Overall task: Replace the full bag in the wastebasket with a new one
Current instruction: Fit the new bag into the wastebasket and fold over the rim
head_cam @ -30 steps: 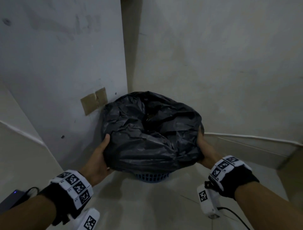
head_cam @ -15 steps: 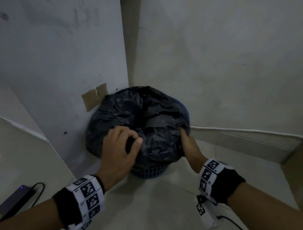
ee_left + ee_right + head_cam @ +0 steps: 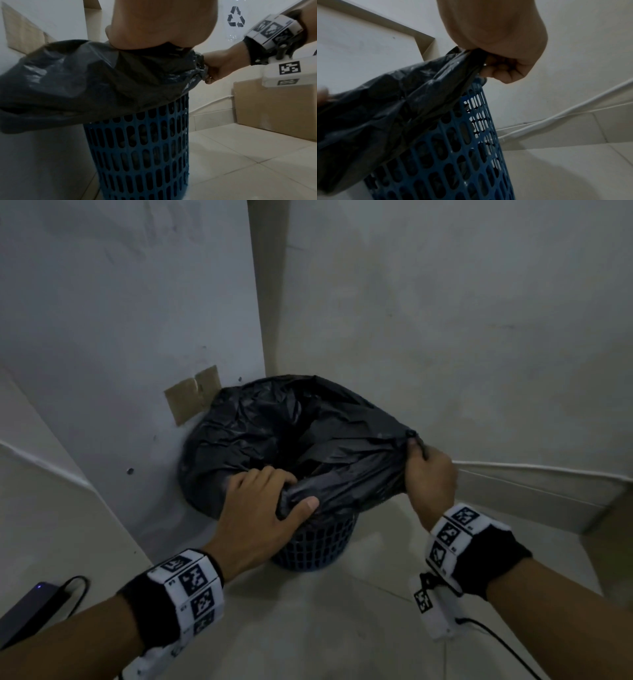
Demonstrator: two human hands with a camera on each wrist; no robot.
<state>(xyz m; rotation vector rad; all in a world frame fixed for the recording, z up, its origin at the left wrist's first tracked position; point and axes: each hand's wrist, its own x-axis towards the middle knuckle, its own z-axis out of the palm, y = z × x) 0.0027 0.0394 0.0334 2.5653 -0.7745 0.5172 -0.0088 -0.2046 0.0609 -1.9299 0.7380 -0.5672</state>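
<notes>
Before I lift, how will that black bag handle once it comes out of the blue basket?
Probably floppy: the black bag crumples and stretches between the left hand and the right hand. Likely slippery, given its glossy film. Weight unclear; contents show dimly through the blue basket.

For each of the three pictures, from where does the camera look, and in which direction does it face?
Head: from above, facing down at the black bag, both forearms and the left hand showing.
Left wrist: low beside the blue wastebasket, facing across it; the palm shows above, the right hand beyond.
Right wrist: low, facing upward past its own fist.
All three share bag and basket.
</notes>
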